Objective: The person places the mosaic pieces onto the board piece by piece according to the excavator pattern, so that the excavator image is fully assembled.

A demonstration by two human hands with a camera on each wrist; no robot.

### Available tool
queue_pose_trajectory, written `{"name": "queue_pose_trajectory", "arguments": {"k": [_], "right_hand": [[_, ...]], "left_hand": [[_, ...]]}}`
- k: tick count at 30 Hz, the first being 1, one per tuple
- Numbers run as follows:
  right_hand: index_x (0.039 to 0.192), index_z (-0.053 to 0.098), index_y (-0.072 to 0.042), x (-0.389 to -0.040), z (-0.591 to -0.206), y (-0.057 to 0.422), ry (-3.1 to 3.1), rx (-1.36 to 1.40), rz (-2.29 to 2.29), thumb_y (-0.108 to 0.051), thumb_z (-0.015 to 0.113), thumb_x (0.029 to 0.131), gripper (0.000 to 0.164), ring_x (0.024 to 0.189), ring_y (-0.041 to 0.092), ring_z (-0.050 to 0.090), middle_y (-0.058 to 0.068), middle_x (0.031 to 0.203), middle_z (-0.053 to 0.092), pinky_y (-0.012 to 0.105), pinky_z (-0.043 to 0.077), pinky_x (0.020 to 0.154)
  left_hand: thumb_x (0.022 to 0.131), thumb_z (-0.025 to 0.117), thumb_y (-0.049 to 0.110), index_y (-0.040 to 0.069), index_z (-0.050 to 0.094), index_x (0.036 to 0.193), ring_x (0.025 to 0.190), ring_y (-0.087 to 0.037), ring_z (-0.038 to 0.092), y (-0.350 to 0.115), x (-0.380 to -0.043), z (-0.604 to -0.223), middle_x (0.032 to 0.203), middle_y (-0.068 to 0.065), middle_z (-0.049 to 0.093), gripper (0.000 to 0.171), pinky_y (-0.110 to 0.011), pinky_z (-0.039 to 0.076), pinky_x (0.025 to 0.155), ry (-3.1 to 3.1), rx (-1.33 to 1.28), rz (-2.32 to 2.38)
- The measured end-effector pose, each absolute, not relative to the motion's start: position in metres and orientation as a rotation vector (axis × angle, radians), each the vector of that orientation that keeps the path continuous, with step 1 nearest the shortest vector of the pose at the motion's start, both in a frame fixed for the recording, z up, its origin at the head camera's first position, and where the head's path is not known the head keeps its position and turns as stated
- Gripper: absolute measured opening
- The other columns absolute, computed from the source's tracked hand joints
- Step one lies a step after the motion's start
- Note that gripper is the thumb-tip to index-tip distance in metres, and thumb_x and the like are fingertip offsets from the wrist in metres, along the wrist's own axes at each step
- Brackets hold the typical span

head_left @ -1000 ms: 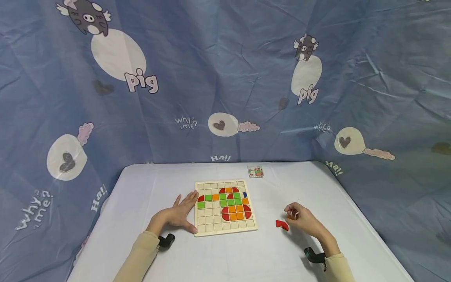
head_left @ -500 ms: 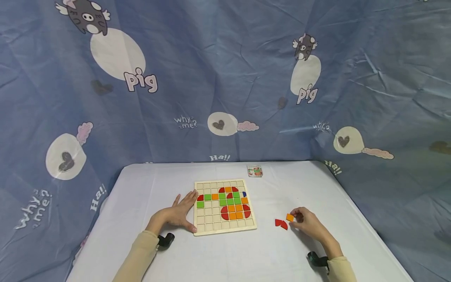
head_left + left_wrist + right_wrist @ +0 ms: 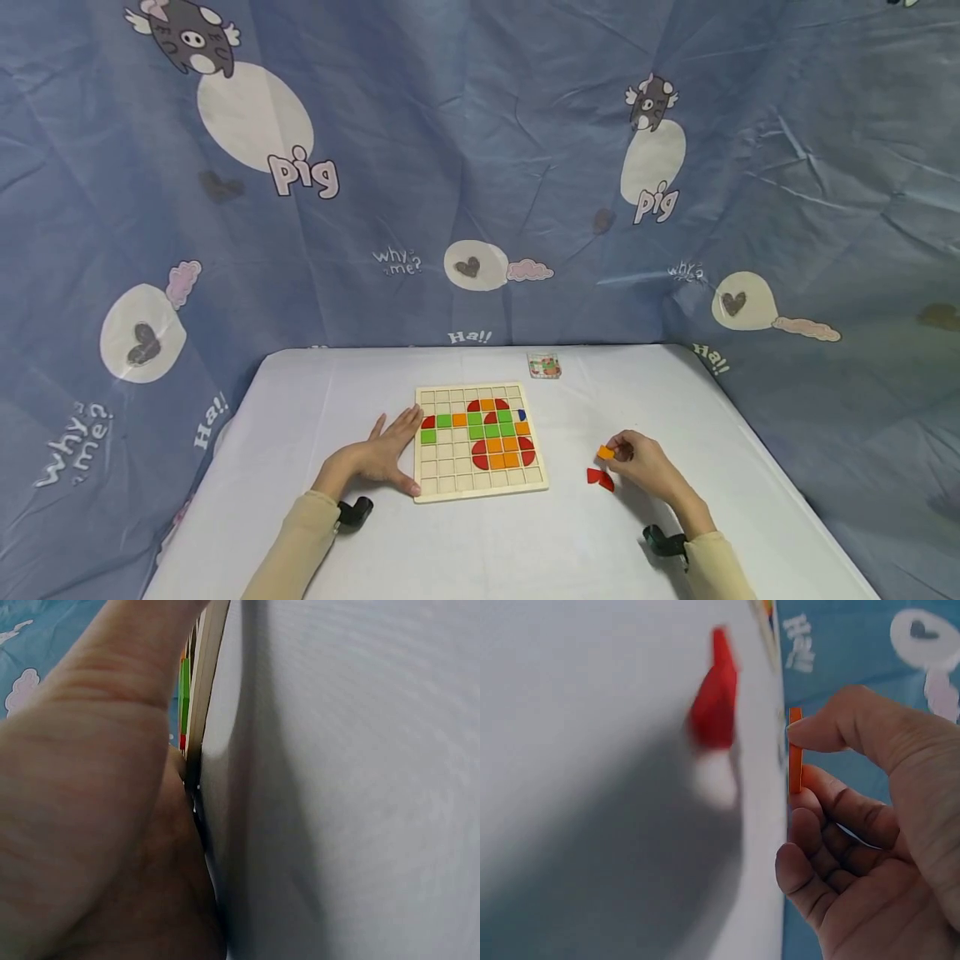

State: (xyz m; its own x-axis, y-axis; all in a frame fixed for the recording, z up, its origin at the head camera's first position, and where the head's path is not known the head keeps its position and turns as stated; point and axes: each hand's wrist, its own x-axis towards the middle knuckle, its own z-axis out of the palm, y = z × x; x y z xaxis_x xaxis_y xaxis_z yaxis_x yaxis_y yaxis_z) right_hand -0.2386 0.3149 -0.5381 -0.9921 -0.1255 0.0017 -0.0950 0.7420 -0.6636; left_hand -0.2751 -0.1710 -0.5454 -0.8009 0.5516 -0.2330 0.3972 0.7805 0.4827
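Note:
A square wooden grid board [image 3: 444, 483] lies mid-table, partly filled with red, green, orange and blue tiles. Along its left side rests my left hand [image 3: 382, 457], fingers spread, fingertips and thumb touching the frame; the left wrist view shows mostly palm beside the board's edge. To the right of the board, my right hand [image 3: 647, 468] pinches an orange square tile [image 3: 796, 750] between thumb and fingers, above the table. Just below that hand in the head view lie two red quarter-round tiles [image 3: 606, 482], which look blurred in the right wrist view.
A small card [image 3: 543, 365] with a coloured tile pattern lies behind the board, near the far edge of the white table [image 3: 480, 550]. Blue printed cloth [image 3: 480, 167] hangs behind and along both sides.
The orange tile, mostly hidden by the right hand at first, now shows at its fingertips. That hand moved slightly right, then back left. The left hand stays on the board.

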Motion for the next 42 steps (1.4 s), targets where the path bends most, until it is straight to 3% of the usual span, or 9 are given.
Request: {"name": "queue_pose_trajectory", "arguments": {"k": [7, 16, 23, 42], "right_hand": [[0.096, 0.064, -0.011, -0.258, -0.519, 0.258, 2.862, -0.389, -1.104, -0.01, 0.071, 0.077, 0.021, 0.078, 0.013, 0.053, -0.002, 0.089, 0.063, 0.022, 0.047, 0.065], [0.096, 0.067, -0.01, -0.273, -0.514, 0.149, 2.779, -0.866, -0.93, -0.017, 0.076, 0.081, 0.019, 0.074, 0.006, 0.054, -0.003, 0.089, 0.064, 0.019, 0.049, 0.064], [0.097, 0.068, -0.011, -0.277, -0.522, 0.082, 2.66, -0.977, -0.876, -0.015, 0.075, 0.081, 0.018, 0.072, 0.001, 0.055, -0.006, 0.087, 0.064, 0.013, 0.05, 0.067], [0.097, 0.07, -0.01, -0.288, -0.536, 0.038, 2.663, -1.006, -0.8, -0.013, 0.076, 0.083, 0.016, 0.073, -0.001, 0.054, -0.006, 0.087, 0.065, 0.011, 0.049, 0.068]], "left_hand": [[0.059, 0.077, 0.07, 0.007, 0.001, 0.155, 0.151, -0.027, -0.008, -0.171, -0.278, -0.549, 0.164, -0.009, -0.007, 0.139, -0.057, -0.012, 0.119, 2.616, 0.703, 0.561], [0.058, 0.078, 0.07, 0.005, 0.003, 0.155, 0.151, -0.03, -0.007, -0.172, -0.279, -0.55, 0.163, -0.011, -0.006, 0.139, -0.058, -0.011, 0.118, 2.618, 0.71, 0.572], [0.062, 0.078, 0.067, 0.002, 0.003, 0.155, 0.151, -0.033, -0.005, -0.174, -0.278, -0.548, 0.163, -0.015, -0.005, 0.136, -0.06, -0.01, 0.118, 2.614, 0.751, 0.586], [0.064, 0.078, 0.066, 0.003, 0.003, 0.155, 0.151, -0.032, -0.006, -0.173, -0.274, -0.545, 0.163, -0.014, -0.006, 0.133, -0.06, -0.01, 0.118, 2.607, 0.767, 0.6]]}}
